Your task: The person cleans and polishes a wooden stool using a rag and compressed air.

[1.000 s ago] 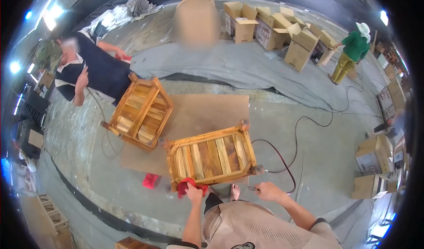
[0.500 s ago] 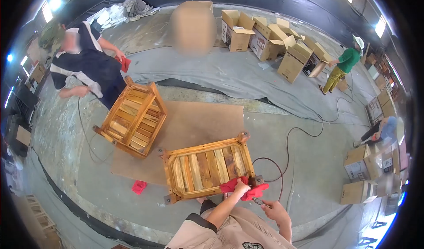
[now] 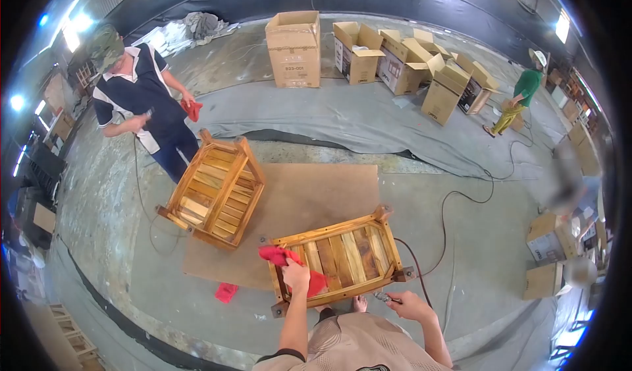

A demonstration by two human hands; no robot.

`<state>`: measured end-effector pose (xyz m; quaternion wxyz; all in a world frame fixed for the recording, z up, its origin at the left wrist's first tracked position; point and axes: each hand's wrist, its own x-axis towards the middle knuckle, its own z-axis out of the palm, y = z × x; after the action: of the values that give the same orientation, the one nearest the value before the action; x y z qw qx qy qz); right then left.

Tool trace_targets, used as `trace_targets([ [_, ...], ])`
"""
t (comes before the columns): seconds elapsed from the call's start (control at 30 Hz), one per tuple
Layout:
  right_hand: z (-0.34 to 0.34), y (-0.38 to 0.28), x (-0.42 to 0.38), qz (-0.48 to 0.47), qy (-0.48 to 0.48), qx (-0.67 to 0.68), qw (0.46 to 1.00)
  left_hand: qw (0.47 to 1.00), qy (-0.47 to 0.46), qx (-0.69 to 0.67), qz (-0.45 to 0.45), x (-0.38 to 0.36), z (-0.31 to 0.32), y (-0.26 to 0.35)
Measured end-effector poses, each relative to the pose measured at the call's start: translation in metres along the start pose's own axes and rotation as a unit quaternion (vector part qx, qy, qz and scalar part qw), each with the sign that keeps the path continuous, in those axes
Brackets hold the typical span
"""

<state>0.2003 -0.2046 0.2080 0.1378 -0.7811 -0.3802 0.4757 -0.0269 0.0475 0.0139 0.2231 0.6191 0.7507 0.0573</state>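
My left hand [image 3: 296,277] grips a red cloth [image 3: 317,283], pressed on the left end rail of an upturned slatted wooden piece of furniture [image 3: 341,260] that looks like a small table or bench. Part of the cloth hangs over the slats. My right hand [image 3: 409,306] is closed around an air blow gun [image 3: 383,297], its metal end pointing left, just off the near edge of the wood. A dark red hose [image 3: 416,269] runs close to that hand; where it joins the gun is hidden.
Brown board [image 3: 316,186] lies under the furniture. A second upturned wooden piece [image 3: 217,193] stands left, beside a co-worker [image 3: 148,94] holding a red cloth. Another red cloth [image 3: 226,292] lies on the floor. Open cartons [image 3: 293,58] line the back; a person in green [image 3: 526,88] stands right.
My left hand has carried the red cloth from the right corner of the wooden piece to its left end. My right hand stays near the right corner with the air blow gun.
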Motion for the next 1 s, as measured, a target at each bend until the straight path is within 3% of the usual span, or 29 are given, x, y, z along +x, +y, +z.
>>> trace_targets([
  [0.13,0.012,0.003,-0.008,0.017,0.017,0.002,1.0,0.994,0.033,0.083,-0.058,-0.002,0.04,0.0],
  [0.23,0.014,-0.005,-0.029,0.064,0.024,0.02,0.997,0.985,-0.096,-0.034,-0.137,-0.002,0.051,0.037],
  [0.27,0.022,0.01,-0.029,0.065,0.035,0.039,0.997,0.989,-0.094,-0.036,-0.108,-0.015,0.053,0.053],
  [0.33,0.022,0.001,-0.037,0.116,0.03,0.063,0.991,0.99,-0.139,0.013,0.006,-0.038,0.097,0.08],
  [0.37,0.023,-0.001,-0.042,0.143,0.027,0.075,0.986,0.968,-0.243,-0.007,0.056,-0.057,0.087,0.099],
  [0.43,0.031,0.008,-0.04,0.141,0.017,0.091,0.986,0.886,-0.372,0.04,0.272,-0.094,0.108,0.119],
  [0.47,0.033,0.013,-0.039,0.14,0.011,0.097,0.985,0.859,-0.354,0.003,0.371,-0.119,0.136,0.116],
  [0.5,0.036,0.011,-0.037,0.135,0.035,0.046,0.989,0.842,-0.255,0.027,0.475,-0.136,0.134,0.114],
  [0.57,0.041,-0.002,-0.025,0.113,0.083,-0.061,0.988,0.851,-0.144,-0.003,0.505,-0.147,0.134,0.106],
  [0.67,0.052,-0.031,0.005,0.052,0.147,-0.077,0.985,0.862,-0.234,0.054,0.447,-0.108,0.117,0.07],
  [0.77,0.059,-0.08,0.05,-0.059,0.093,-0.018,0.994,0.869,-0.242,0.061,0.427,-0.059,0.085,0.014],
  [0.83,0.083,-0.102,0.091,-0.12,0.112,-0.085,0.983,0.896,-0.246,0.074,0.362,-0.048,0.05,-0.026],
  [0.9,0.101,-0.143,0.123,-0.197,0.036,0.014,0.98,0.921,-0.242,0.079,0.296,-0.041,0.025,-0.057],
  [0.97,0.142,-0.157,0.174,-0.234,0.021,-0.028,0.972,0.942,-0.23,0.076,0.232,-0.034,0.01,-0.079],
  [1.0,0.166,-0.161,0.193,-0.215,0.034,-0.043,0.975,0.935,-0.222,0.078,0.266,-0.027,0.019,-0.096],
])
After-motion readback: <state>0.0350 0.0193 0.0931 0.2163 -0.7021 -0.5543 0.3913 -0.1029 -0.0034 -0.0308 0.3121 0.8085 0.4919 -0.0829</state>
